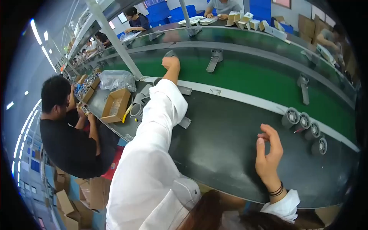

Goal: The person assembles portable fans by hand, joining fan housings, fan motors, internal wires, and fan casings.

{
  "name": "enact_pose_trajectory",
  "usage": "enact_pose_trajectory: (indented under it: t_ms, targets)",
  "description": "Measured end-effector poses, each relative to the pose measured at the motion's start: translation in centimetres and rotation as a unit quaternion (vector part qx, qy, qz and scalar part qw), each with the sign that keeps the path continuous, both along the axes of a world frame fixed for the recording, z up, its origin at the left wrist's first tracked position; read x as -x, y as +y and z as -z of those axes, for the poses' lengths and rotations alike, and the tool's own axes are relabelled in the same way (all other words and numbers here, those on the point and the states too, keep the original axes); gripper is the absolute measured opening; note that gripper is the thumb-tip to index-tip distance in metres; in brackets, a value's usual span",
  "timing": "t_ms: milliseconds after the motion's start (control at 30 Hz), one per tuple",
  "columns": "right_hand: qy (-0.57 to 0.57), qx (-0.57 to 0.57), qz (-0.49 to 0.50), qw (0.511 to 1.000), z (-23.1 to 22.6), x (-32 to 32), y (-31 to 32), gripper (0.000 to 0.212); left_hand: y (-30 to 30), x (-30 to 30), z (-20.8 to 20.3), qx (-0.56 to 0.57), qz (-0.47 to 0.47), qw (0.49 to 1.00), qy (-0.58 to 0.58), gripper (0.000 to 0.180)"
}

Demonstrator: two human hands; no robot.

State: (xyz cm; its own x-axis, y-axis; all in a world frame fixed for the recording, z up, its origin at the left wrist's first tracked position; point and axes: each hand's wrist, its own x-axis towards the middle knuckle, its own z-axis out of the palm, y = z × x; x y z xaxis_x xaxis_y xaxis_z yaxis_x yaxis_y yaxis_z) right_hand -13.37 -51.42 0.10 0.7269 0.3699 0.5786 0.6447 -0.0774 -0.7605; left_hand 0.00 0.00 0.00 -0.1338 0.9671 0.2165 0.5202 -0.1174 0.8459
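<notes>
My left hand [171,62] reaches out over the green conveyor belt [249,69], its fingers closed round a grey rounded part [171,54] that is mostly hidden. Its white-sleeved arm crosses the dark workbench [222,126] and covers some grey parts. Flat grey arms [185,123] stick out beside the sleeve. My right hand [269,153] hovers above the bench's right side, fingers loosely bent and apart, holding nothing. Nearest to it stand several grey cylindrical housings [304,120] in a row. On the belt lie a grey housing with a flat arm [214,60] and another like it [304,88].
Left of my arm are a cardboard tray [115,105], a yellow-handled tool [127,113], grey rings [136,110] and a clear plastic bag [117,80]. A slanted metal post [119,46] rises there. A co-worker [69,126] in black sits close at left; others work beyond the belt.
</notes>
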Motion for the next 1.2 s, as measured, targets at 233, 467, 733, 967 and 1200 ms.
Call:
enact_pose_trajectory:
  t_ms: [233, 467, 733, 967, 1200]
  targets:
    - [0.006, 0.003, 0.007, 1.000, -0.1, 0.3, 0.5, 0.029, 5.4, -0.5, 1.0, 0.062, 0.103, 0.987, -0.108, 0.040]
    - [0.006, 0.028, 0.040, 0.999, 0.8, -0.5, -0.1, 0.027, -3.7, -5.4, -5.9, 0.023, 0.227, 0.973, 0.021, 0.053]
    - [-0.026, 0.041, 0.040, 0.998, -1.1, -0.7, 0.0, 0.028, -18.6, 15.2, -10.3, -0.269, 0.686, 0.445, 0.509, 0.068]
    - [-0.033, 0.067, 0.044, 0.996, -0.6, -0.7, 0.1, 0.027, -20.3, 24.7, -3.1, -0.403, 0.581, 0.422, 0.568, 0.074]
    - [-0.069, 0.079, 0.111, 0.988, 0.5, -2.1, -0.5, 0.026, -19.4, 24.7, -1.4, -0.400, 0.628, 0.433, 0.508, 0.056]
